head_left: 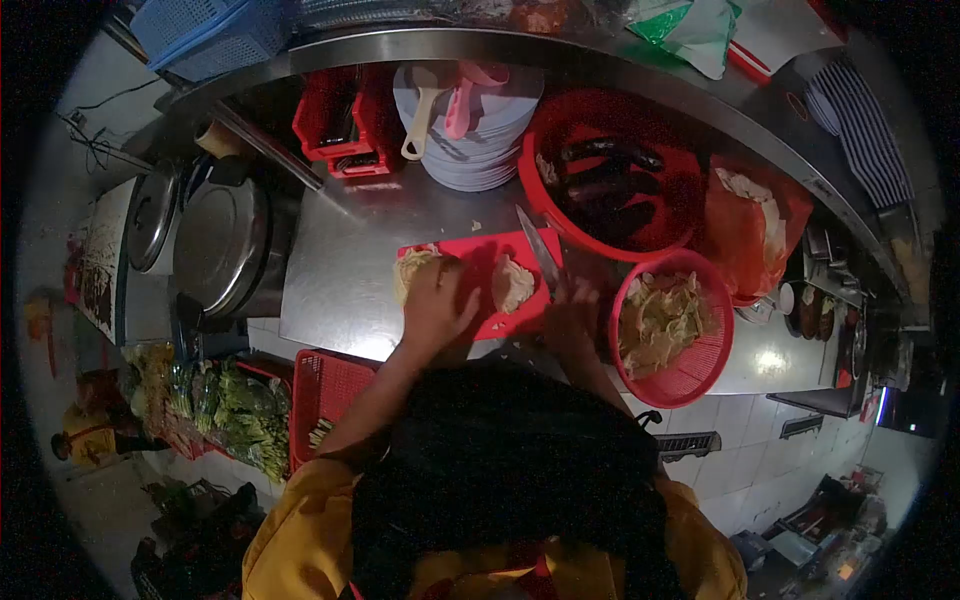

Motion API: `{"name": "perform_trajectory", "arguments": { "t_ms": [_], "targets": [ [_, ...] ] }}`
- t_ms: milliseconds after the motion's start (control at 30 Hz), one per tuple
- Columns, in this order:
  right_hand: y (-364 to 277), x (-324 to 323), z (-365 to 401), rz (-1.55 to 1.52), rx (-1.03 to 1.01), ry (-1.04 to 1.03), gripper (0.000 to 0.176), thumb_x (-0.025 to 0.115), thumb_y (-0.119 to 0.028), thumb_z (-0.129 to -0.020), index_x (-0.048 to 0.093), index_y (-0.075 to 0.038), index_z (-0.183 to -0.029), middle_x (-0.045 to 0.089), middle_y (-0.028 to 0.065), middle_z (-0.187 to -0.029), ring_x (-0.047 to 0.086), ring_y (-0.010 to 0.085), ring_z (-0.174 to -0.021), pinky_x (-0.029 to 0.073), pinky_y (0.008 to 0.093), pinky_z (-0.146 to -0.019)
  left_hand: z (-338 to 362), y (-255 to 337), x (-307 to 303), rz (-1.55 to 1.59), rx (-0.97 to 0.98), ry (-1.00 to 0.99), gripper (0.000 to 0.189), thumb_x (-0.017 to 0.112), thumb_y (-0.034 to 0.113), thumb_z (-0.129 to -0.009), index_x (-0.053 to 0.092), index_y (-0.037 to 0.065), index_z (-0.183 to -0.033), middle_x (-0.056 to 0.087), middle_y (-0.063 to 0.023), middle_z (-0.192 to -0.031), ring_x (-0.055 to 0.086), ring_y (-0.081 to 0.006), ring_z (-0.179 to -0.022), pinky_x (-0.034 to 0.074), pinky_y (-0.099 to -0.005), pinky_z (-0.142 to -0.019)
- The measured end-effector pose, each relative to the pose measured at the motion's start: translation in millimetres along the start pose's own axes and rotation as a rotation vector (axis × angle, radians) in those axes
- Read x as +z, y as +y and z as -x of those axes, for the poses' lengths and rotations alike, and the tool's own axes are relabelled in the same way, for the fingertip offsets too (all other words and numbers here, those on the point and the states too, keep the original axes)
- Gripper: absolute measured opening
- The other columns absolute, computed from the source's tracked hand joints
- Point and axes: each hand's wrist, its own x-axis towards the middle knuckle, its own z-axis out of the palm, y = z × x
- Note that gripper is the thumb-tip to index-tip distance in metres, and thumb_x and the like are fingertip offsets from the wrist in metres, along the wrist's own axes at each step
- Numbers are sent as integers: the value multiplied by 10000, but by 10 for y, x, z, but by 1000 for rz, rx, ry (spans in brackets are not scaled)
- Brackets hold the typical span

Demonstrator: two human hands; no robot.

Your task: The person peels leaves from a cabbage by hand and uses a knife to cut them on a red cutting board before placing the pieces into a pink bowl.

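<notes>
On the red cutting board (478, 246), a pale, rough-surfaced chunk of food (514, 285) lies near the middle. My left hand (436, 302) rests at the board's left side, thumb apart, with its fingers over a heap of pale shredded food (411, 266). My right hand (572, 312) is closed round the handle of a knife (539, 247), whose blade points away from me over the board's right edge. Close by on the right stands a pink basket (722, 345) holding pale yellowish strips.
Behind the board stand stacked white plates (470, 165) and a large red basin (535, 190) with dark long items inside. An orange-red bag (735, 245) sits at right. A metal shelf (450, 42) overhangs the counter (335, 270). Large lidded pots (222, 248) stand left.
</notes>
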Motion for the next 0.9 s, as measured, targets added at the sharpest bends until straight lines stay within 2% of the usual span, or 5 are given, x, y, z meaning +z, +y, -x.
{"name": "perform_trajectory", "arguments": {
  "t_ms": [267, 467, 567, 767, 900],
  "targets": [
    [652, 664, 115, 83, 254, 15, 484, 578, -200, -873, 571, -9, -1317, 614, 236, -1226, 542, 469, -1168, 414, 555, -1011, 148, 220, 933, 191, 179, -123, 389, 700, 193, -834, 637, 114, -1210, 538, -173, -1261, 567, -361, -1098, 488, -465, -933],
    [131, -300, 493, 1041, -535, -515, 333, 499, -153, -947, 580, -9, -1236, 627, 248, -1148, 585, 409, -1138, 447, 565, -964, 181, 122, 954, 176, 336, -118, 381, 658, 169, -868, 622, 125, -1245, 535, -133, -1398, 477, -366, -1333, 429, -453, -1096],
    [108, -273, 642, -274, 438, -549, 294, 502, -143, -954, 586, 2, -1195, 612, 279, -1104, 633, 417, -1028, 502, 551, -875, 244, 90, 1089, 175, 317, -147, 389, 627, 156, -881, 615, 121, -1268, 554, -116, -1403, 438, -341, -1384, 390, -457, -1133],
    [523, 231, 944, -137, -188, -131, 422, 569, -139, -926, 469, 5, -1309, 592, 326, -1058, 662, 451, -879, 544, 528, -761, 243, -5, 1081, 118, 318, -169, 454, 609, 177, -876, 580, 121, -1325, 564, -98, -1369, 458, -286, -1350, 374, -447, -1083],
    [416, 11, 941, -121, 94, -370, 442, 583, -129, -906, 486, -1, -1318, 598, 312, -1067, 643, 436, -937, 552, 500, -778, 232, -11, 1027, 145, 279, -149, 484, 646, 234, -862, 581, 129, -1329, 594, -72, -1332, 487, -274, -1309, 382, -452, -1040]
  ]
}}
